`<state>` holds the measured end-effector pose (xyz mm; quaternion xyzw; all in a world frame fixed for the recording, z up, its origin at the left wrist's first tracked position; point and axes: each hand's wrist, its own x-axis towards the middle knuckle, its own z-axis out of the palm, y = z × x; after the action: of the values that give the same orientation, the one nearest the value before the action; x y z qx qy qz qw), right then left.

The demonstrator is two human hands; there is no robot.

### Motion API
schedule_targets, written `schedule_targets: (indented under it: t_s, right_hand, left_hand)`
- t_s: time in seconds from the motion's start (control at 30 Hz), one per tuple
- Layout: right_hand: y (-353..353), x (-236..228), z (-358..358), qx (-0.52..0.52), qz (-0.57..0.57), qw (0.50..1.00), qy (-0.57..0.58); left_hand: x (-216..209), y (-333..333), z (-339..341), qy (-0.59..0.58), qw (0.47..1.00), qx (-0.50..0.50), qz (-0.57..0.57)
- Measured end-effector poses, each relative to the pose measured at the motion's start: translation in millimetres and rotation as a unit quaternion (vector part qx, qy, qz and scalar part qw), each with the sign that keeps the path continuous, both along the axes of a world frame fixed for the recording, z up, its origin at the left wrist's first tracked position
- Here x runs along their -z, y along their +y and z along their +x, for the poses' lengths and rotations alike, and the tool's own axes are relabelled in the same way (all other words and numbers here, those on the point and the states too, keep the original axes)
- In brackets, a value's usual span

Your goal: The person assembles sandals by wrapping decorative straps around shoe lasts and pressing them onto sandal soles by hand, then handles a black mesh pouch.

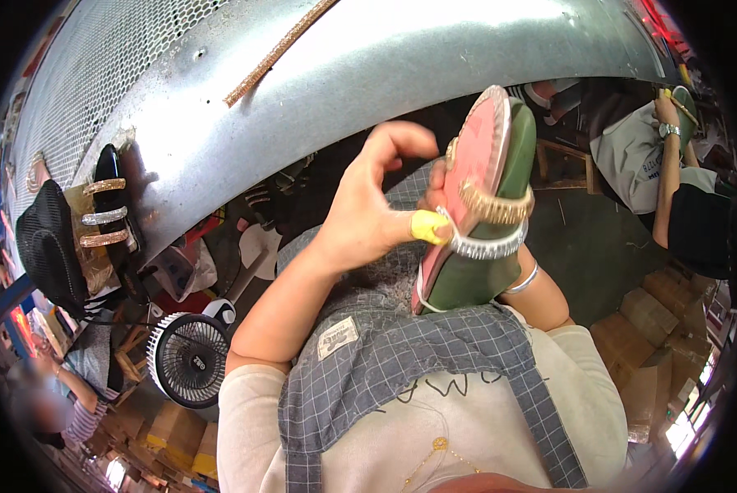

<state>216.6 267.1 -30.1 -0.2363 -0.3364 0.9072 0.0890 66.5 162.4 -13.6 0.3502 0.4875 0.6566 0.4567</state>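
Observation:
A sandal (477, 141) with a pink sole face and a pale ribbed edge sits on a green shoe last (471, 282), held upright before my chest. Across it run a sparkly gold strap (500, 205) and a silver strap (492, 244). From behind, my right hand (436, 187) grips the last and sandal; most of that hand is hidden. My left hand (368, 201) is beside the sandal, its thumb, wrapped in yellow tape, at the end of the silver strap. Its other fingers are curled loosely, apart from the thumb, holding nothing.
A metal bench (344, 99) curves ahead, with a glittery brown strip (274, 57) on it. At left are a black last with glittery straps (105, 209) and a black mesh item (49, 246). A fan (189, 360) stands lower left; cardboard boxes (648, 320) and a co-worker (644, 156) are at right.

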Motion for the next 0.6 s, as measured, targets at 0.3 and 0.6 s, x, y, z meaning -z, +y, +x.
schedule_targets:
  t_s: [0.3,0.6]
  right_hand:
    - [-6.2,-27.4,-4.6,0.026,0.059,0.994,0.083]
    - [-20.4,-49.4,-20.7,0.113,0.237,0.965,-0.021]
  left_hand:
    - [-23.7,12.8,-3.9,0.043,0.976,0.206,-0.051]
    - [-25.3,-3.6,-55.5,-0.008,0.989,-0.148,-0.024]
